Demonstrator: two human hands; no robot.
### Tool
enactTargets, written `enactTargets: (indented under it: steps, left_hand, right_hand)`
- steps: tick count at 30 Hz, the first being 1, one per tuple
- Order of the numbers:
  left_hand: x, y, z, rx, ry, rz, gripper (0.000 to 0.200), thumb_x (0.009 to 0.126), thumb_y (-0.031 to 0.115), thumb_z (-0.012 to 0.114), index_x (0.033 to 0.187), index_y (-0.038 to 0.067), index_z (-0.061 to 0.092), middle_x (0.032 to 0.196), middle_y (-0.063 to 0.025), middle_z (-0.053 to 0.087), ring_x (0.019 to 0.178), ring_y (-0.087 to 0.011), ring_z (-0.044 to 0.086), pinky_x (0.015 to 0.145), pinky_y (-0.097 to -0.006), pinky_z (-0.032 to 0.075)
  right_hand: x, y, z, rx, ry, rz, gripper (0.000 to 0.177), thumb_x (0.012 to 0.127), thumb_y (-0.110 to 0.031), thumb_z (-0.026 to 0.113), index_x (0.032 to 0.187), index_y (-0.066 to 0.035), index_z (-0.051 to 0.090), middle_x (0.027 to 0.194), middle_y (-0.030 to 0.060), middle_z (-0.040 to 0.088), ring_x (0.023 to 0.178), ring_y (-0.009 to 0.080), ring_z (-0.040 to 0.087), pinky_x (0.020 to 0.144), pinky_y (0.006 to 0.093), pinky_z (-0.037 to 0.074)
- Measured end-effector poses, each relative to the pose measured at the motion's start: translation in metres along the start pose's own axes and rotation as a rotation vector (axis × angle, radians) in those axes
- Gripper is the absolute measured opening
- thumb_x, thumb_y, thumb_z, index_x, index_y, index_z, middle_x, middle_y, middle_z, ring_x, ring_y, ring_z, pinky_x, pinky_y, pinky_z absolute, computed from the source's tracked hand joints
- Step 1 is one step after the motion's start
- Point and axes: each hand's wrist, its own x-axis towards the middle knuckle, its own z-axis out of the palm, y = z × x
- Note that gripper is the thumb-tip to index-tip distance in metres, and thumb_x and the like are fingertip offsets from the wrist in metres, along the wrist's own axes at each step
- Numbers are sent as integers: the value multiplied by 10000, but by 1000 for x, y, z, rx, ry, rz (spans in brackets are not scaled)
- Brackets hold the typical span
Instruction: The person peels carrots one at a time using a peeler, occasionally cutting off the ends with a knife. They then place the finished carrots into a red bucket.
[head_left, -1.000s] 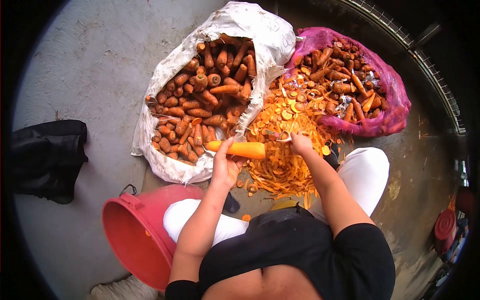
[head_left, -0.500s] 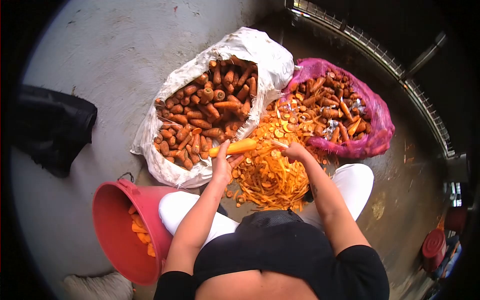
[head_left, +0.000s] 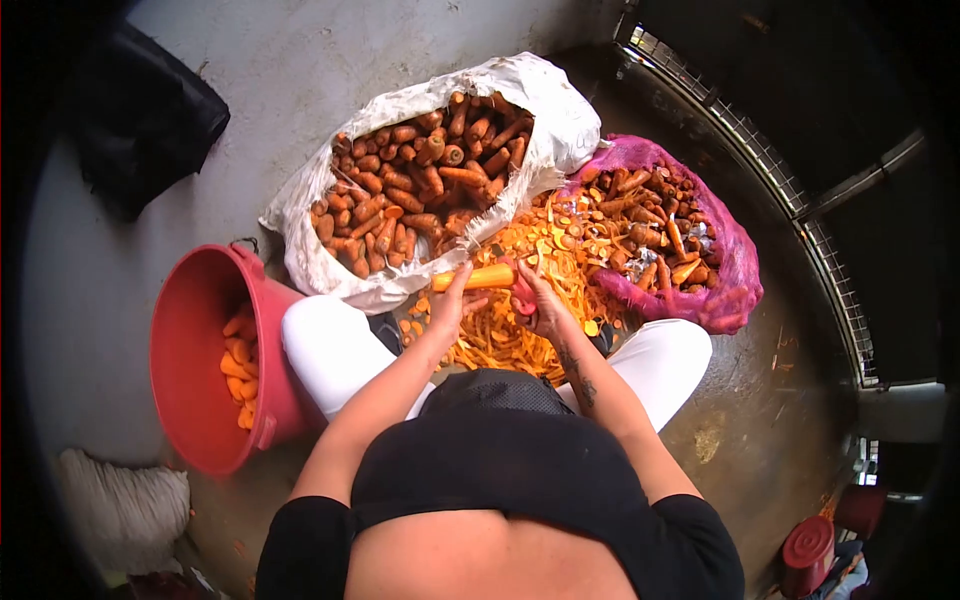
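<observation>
My left hand (head_left: 448, 312) is wrapped round the near end of a peeled orange carrot (head_left: 487, 277), held crosswise in front of me. My right hand (head_left: 543, 308) is closed at the carrot's other end, on a small tool with a pink-red handle (head_left: 523, 297); its blade cannot be made out. Below both hands lies a heap of carrot peelings (head_left: 505, 350) mixed with round cut ends. Beyond them, a white sack (head_left: 300, 235) lies open, full of unpeeled carrots (head_left: 400, 185).
On the right, a magenta mesh sack (head_left: 738, 270) holds carrot pieces and scraps. By my left knee a red bucket (head_left: 190, 400) lies tipped toward me with peeled carrots (head_left: 238, 370) inside. A black bag (head_left: 160, 110) lies far left, and a pale sack (head_left: 130, 505) near left.
My right hand has moved left, bringing the tool from apart to the carrot's end. The carrot stays in my left hand. The whole view has shifted and turned slightly.
</observation>
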Motion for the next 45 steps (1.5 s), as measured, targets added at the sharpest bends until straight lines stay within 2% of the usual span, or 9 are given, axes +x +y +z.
enactTargets:
  steps: [7,14,18,19,23,27,31,35,45]
  left_hand:
    - [-16,-4,-16,253,-301,51,712,874,492,607,1369,24,398,1233,-152,553,1028,-275,633,845,-355,550]
    - [-46,69,-24,-142,-1073,-312,898,864,645,479,1443,-4,254,1308,-260,479,1102,-344,591,898,-406,519]
    - [-36,89,-2,818,-882,-173,789,756,585,687,1237,-16,511,1029,-183,657,857,-272,674,726,-347,542]
    - [-36,82,10,879,-764,-33,649,689,465,779,1096,2,576,882,-138,683,772,-279,668,679,-352,518]
    - [-43,76,34,1493,-355,474,412,656,209,708,974,-17,576,874,-215,648,817,-380,642,758,-437,511]
    - [-31,66,26,1510,-282,706,403,673,202,700,992,-12,577,1003,-214,618,971,-370,602,827,-443,484]
    - [-30,73,22,1469,-192,733,412,693,218,698,1049,50,576,965,-211,631,937,-376,613,806,-454,490]
    - [-27,78,24,1393,-150,688,359,691,253,711,999,114,592,797,-165,665,809,-367,643,689,-451,495]
    - [-32,93,39,1602,-80,552,252,696,215,613,900,82,677,852,-207,671,846,-384,646,754,-451,513]
  right_hand:
    - [-13,3,-1,-2,8,-135,258,801,-388,715,883,-173,598,610,-69,557,454,50,492,396,186,329]
    - [-51,-20,21,-234,-228,-437,310,802,-313,714,957,-93,560,640,-37,520,494,52,462,432,199,337]
    - [-69,-27,46,-676,-184,-475,245,808,-218,729,954,-84,585,674,-59,496,539,32,421,483,186,312]
    - [-62,-18,47,-667,-200,-570,220,853,-223,691,986,-73,599,714,-71,505,581,27,424,512,189,330]
    - [-46,10,32,-545,34,-758,188,943,-266,592,941,-78,586,702,-93,451,592,23,392,515,192,315]
    - [-52,11,14,-524,52,-825,203,959,-247,556,982,-49,595,672,-53,475,581,33,438,527,200,342]
    - [-54,18,5,-523,48,-793,135,936,-187,581,944,-52,582,703,-48,485,617,32,445,568,200,360]
    - [-57,30,10,-511,70,-825,202,953,-249,567,905,-54,589,618,-61,441,536,37,404,498,205,320]
    - [-54,38,14,-645,111,-886,384,970,-305,537,695,-41,581,541,-44,449,472,36,387,433,224,275]
